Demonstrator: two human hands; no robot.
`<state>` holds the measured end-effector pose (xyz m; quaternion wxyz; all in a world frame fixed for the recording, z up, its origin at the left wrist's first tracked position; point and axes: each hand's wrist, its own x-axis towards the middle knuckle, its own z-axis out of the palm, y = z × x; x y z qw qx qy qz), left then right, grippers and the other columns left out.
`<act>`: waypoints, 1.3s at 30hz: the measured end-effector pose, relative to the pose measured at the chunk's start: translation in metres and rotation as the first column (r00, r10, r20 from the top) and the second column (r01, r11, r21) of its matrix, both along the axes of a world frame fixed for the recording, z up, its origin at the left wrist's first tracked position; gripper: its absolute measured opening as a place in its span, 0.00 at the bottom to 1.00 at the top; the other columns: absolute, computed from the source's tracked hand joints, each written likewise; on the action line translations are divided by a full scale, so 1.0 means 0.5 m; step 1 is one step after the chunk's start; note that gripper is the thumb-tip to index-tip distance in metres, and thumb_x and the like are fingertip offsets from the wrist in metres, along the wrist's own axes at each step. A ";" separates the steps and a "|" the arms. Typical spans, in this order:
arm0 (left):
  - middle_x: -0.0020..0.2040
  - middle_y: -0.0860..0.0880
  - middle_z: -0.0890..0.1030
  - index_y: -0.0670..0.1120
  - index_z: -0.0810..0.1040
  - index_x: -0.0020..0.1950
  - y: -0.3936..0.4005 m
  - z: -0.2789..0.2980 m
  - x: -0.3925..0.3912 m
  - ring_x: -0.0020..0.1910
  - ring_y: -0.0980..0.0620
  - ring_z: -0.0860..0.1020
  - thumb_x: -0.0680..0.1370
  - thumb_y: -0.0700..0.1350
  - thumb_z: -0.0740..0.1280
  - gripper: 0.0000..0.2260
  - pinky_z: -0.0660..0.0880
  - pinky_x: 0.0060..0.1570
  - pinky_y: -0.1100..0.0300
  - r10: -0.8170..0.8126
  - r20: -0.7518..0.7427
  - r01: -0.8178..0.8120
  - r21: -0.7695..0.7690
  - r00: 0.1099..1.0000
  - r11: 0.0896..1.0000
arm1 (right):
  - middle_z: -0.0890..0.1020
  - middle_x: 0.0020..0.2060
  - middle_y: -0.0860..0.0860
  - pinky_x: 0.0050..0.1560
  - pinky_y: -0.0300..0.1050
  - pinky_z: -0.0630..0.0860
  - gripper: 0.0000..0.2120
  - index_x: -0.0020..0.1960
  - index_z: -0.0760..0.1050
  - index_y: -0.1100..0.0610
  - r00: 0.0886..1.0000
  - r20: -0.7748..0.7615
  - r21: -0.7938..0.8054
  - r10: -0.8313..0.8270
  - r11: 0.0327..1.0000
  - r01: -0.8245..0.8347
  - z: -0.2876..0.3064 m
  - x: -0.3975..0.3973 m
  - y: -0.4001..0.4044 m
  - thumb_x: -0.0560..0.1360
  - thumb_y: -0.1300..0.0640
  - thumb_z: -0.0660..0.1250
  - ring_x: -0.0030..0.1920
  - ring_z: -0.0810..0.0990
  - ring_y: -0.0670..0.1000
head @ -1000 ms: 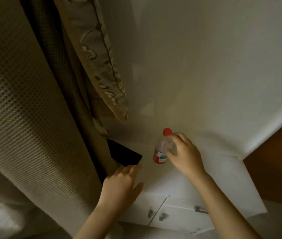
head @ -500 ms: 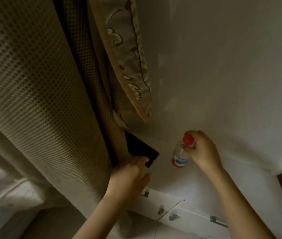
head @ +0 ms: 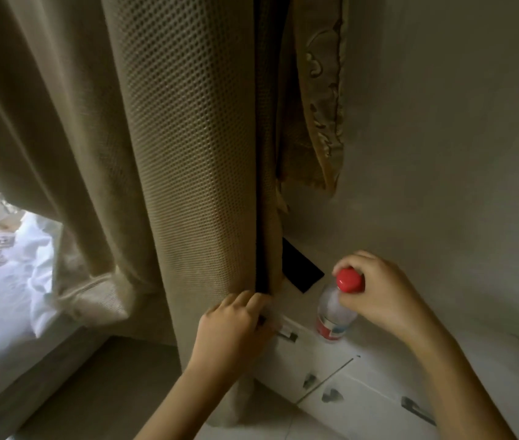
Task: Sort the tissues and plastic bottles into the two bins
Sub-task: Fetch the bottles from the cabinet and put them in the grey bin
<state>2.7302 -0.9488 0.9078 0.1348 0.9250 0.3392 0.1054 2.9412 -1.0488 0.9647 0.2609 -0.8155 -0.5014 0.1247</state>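
While the left hand (head: 236,325) now curls into the curtain (head: 188,185) edge it only reached for a second ago, the right hand (head: 378,296) has closed round the red-capped plastic bottle (head: 334,312), standing on the white bench (head: 442,376); pickup looks imminent; no bins or tissues in view

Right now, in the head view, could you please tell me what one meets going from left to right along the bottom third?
White bedding → waffle-textured curtain → left hand → black panel → red-capped plastic bottle → right hand.
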 end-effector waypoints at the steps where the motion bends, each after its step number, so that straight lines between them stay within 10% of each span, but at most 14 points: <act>1: 0.65 0.58 0.73 0.59 0.67 0.69 -0.006 0.001 -0.025 0.63 0.56 0.73 0.79 0.59 0.57 0.19 0.73 0.55 0.60 0.012 0.002 -0.012 -0.011 1.000 1.000 | 0.78 0.44 0.42 0.46 0.43 0.76 0.15 0.44 0.77 0.48 1.000 -0.001 0.009 0.023 1.000 -0.023 0.008 -0.028 -0.006 0.63 0.65 0.71 0.45 0.77 0.44; 10: 0.68 0.59 0.71 0.59 0.65 0.70 -0.055 0.038 -0.335 0.64 0.58 0.71 0.79 0.59 0.58 0.19 0.70 0.61 0.60 0.219 0.023 -0.220 0.074 0.975 0.973 | 0.78 0.46 0.40 0.46 0.36 0.75 0.15 0.51 0.78 0.46 0.946 0.068 0.111 0.318 0.940 -0.324 0.057 -0.353 -0.023 0.66 0.51 0.74 0.48 0.77 0.41; 18: 0.50 0.55 0.83 0.55 0.80 0.54 -0.212 0.037 -0.782 0.45 0.53 0.81 0.71 0.56 0.72 0.13 0.77 0.36 0.59 0.570 0.079 -0.576 0.126 0.818 0.808 | 0.78 0.46 0.40 0.46 0.32 0.74 0.17 0.52 0.76 0.46 0.740 0.167 0.091 0.652 0.737 -0.670 0.073 -0.761 -0.020 0.65 0.47 0.75 0.47 0.77 0.41; 28: 0.43 0.58 0.83 0.53 0.81 0.48 -0.519 0.053 -1.288 0.36 0.55 0.81 0.66 0.52 0.78 0.13 0.68 0.29 0.65 0.931 0.177 -0.937 0.208 0.318 0.281 | 0.76 0.47 0.40 0.45 0.31 0.76 0.19 0.55 0.75 0.47 0.216 0.095 0.097 0.972 0.207 -0.973 0.080 -1.318 -0.091 0.67 0.46 0.75 0.47 0.76 0.41; 39: 0.43 0.57 0.83 0.53 0.82 0.49 -0.694 0.015 -1.647 0.37 0.56 0.81 0.67 0.53 0.77 0.13 0.71 0.31 0.66 0.974 0.194 -0.963 0.217 -0.116 -0.158 | 0.74 0.48 0.39 0.43 0.29 0.76 0.18 0.56 0.74 0.48 -0.264 0.139 0.074 0.954 -0.276 -0.958 0.045 -1.826 -0.128 0.68 0.48 0.72 0.44 0.77 0.42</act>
